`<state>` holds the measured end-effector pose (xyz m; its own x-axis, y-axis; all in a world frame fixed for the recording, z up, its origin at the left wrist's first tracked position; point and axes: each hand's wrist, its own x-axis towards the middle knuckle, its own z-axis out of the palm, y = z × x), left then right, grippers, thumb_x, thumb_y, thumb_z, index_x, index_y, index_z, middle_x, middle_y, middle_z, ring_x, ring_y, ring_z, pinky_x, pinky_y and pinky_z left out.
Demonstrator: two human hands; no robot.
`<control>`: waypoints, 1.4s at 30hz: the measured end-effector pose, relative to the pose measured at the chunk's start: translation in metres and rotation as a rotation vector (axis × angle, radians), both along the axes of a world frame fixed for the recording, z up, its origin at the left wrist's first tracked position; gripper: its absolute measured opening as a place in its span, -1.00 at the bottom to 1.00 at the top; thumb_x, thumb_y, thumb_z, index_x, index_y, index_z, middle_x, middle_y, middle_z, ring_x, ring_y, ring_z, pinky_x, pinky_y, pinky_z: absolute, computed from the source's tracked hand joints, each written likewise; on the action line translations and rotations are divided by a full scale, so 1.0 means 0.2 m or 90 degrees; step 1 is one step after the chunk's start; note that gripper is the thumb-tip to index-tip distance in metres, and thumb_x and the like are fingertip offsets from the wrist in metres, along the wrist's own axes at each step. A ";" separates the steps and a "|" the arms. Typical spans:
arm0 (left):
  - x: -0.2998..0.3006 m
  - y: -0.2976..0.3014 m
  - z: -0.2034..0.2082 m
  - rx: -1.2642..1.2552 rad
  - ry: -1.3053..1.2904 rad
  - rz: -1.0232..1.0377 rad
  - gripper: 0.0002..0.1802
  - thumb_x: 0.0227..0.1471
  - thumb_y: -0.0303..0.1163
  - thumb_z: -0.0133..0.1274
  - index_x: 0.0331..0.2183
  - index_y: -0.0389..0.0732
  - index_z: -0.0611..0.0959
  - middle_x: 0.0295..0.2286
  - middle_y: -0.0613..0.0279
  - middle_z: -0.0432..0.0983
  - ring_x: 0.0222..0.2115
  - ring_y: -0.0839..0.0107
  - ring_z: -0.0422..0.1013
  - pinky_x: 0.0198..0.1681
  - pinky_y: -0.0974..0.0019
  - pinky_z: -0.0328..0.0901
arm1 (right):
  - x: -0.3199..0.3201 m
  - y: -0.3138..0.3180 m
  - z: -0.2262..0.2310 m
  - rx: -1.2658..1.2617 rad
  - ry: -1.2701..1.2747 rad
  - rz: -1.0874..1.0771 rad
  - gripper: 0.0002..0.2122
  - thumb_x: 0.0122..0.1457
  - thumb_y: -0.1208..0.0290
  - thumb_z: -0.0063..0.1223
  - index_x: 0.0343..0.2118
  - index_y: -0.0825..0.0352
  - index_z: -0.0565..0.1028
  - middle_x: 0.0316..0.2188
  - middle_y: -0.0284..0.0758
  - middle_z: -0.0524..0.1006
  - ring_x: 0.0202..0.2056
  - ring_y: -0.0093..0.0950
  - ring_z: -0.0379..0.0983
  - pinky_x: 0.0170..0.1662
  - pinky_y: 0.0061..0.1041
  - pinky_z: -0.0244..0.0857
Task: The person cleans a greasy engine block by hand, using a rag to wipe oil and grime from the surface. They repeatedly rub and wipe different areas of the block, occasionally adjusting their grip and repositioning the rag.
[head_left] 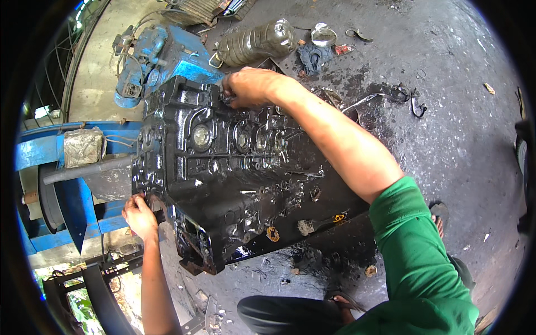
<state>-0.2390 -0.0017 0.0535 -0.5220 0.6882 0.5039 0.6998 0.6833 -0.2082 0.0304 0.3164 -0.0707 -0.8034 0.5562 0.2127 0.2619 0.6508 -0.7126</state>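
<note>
A: Finished?
B: Apparently not: engine block [218,167] oily at table's [335,187] left end, debris left. Right hand [245,88] curled, far side; left hand [140,218] bent, left edge; grips unclear.

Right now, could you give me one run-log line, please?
left hand: at left end of black metal block | right hand: at its far edge | plastic bottle: lying beyond

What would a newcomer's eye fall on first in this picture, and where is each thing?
The big, oily black metal block near the middle stands out first, with the right hand at its upper edge and the left hand at its left side. Next come the bright green sleeve at lower right and the blue machine at upper left.
</note>
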 end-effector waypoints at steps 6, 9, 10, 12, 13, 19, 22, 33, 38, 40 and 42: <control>-0.02 -0.02 0.00 0.024 -0.043 0.015 -0.65 0.19 -0.28 -0.17 -0.36 -0.23 0.68 -0.27 0.03 0.58 -0.15 0.05 0.38 -0.01 0.07 0.23 | -0.04 -0.07 -0.21 -0.175 0.463 0.037 -0.71 0.03 0.36 0.34 -0.22 0.29 0.49 -0.27 -0.28 0.61 -0.19 -0.48 0.56 -0.10 -0.48 0.40; -0.04 -0.03 0.00 0.025 -0.046 0.010 -0.66 0.20 -0.27 -0.14 -0.34 -0.23 0.69 -0.30 0.06 0.60 -0.18 0.08 0.42 -0.04 0.10 0.27 | -0.09 -0.09 -0.25 -0.065 0.467 -0.049 -0.75 0.05 0.28 0.31 -0.27 0.27 0.52 -0.28 -0.24 0.58 -0.21 -0.19 0.53 -0.15 -0.34 0.41; -0.05 -0.04 0.00 0.031 -0.053 0.005 -0.66 0.20 -0.27 -0.13 -0.34 -0.23 0.69 -0.30 0.06 0.60 -0.18 0.09 0.42 -0.04 0.10 0.27 | -0.10 -0.10 -0.25 -0.010 0.390 -0.083 -0.76 0.07 0.24 0.28 -0.28 0.24 0.54 -0.28 -0.23 0.58 -0.20 -0.18 0.52 -0.13 -0.29 0.41; -0.06 -0.05 0.00 0.034 -0.058 0.016 -0.63 0.22 -0.24 -0.16 -0.32 -0.23 0.69 -0.28 0.06 0.60 -0.18 0.10 0.43 -0.03 0.12 0.26 | -0.11 -0.11 -0.24 0.002 0.346 -0.102 -0.76 0.08 0.19 0.26 -0.28 0.20 0.55 -0.29 -0.23 0.59 -0.23 -0.19 0.53 -0.16 -0.25 0.43; -0.06 -0.05 0.00 0.042 -0.064 0.021 -0.63 0.23 -0.23 -0.16 -0.31 -0.24 0.69 -0.28 0.06 0.60 -0.17 0.10 0.43 -0.02 0.12 0.26 | -0.10 -0.10 -0.23 0.018 0.349 -0.091 -0.76 0.07 0.19 0.26 -0.27 0.19 0.56 -0.31 -0.23 0.60 -0.23 -0.19 0.54 -0.17 -0.24 0.43; -0.05 -0.05 0.01 0.029 -0.045 0.033 -0.60 0.25 -0.24 -0.20 -0.29 -0.26 0.69 -0.28 0.05 0.61 -0.21 0.10 0.48 -0.03 0.14 0.29 | -0.03 0.03 -0.12 0.034 0.167 -0.010 -0.78 0.03 0.27 0.28 -0.26 0.19 0.60 -0.42 -0.21 0.63 -0.27 -0.18 0.58 -0.21 -0.23 0.47; -0.05 -0.05 0.01 0.037 -0.049 0.039 -0.60 0.24 -0.24 -0.19 -0.28 -0.27 0.69 -0.28 0.05 0.62 -0.21 0.11 0.50 -0.04 0.16 0.30 | -0.03 0.08 -0.03 0.093 0.074 0.042 -0.79 0.01 0.35 0.25 -0.26 0.24 0.62 -0.38 -0.20 0.63 -0.25 -0.19 0.58 -0.19 -0.24 0.47; -0.03 -0.03 0.00 0.053 -0.072 0.024 -0.65 0.20 -0.22 -0.13 -0.27 -0.19 0.71 -0.26 0.06 0.61 -0.13 0.09 0.42 0.02 0.13 0.25 | -0.05 0.17 0.01 0.174 -0.240 0.172 -0.84 -0.13 0.40 0.26 -0.50 0.38 0.62 -0.56 -0.16 0.59 -0.52 -0.29 0.55 -0.47 -0.29 0.40; -0.01 -0.02 0.01 0.044 -0.049 0.045 -0.64 0.19 -0.20 -0.13 -0.27 -0.17 0.71 -0.26 0.06 0.61 -0.12 0.08 0.42 0.02 0.11 0.25 | 0.12 0.11 -0.24 -0.020 -0.162 0.029 -0.72 -0.07 0.26 0.32 -0.28 0.25 0.65 -0.35 -0.23 0.64 -0.28 -0.33 0.60 -0.18 -0.34 0.46; 0.00 -0.02 0.01 0.038 -0.045 0.023 -0.63 0.19 -0.20 -0.13 -0.27 -0.17 0.71 -0.26 0.05 0.61 -0.12 0.07 0.42 0.02 0.11 0.25 | 0.11 0.11 -0.27 -0.055 0.118 0.011 -0.73 -0.04 0.25 0.30 -0.26 0.23 0.65 -0.33 -0.21 0.64 -0.25 -0.30 0.59 -0.13 -0.33 0.44; 0.00 -0.02 0.00 0.032 -0.050 0.045 -0.63 0.19 -0.20 -0.13 -0.28 -0.18 0.70 -0.25 0.03 0.60 -0.12 0.05 0.41 0.02 0.10 0.25 | 0.07 0.10 -0.26 -0.074 0.279 0.027 -0.75 0.03 0.23 0.24 -0.24 0.20 0.65 -0.27 -0.20 0.63 -0.17 -0.25 0.57 -0.05 -0.31 0.41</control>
<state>-0.2387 -0.0059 0.0535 -0.6073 0.6236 0.4922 0.6629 0.7392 -0.1186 0.0451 0.3359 -0.1235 -0.6740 0.5655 0.4753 -0.1053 0.5633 -0.8195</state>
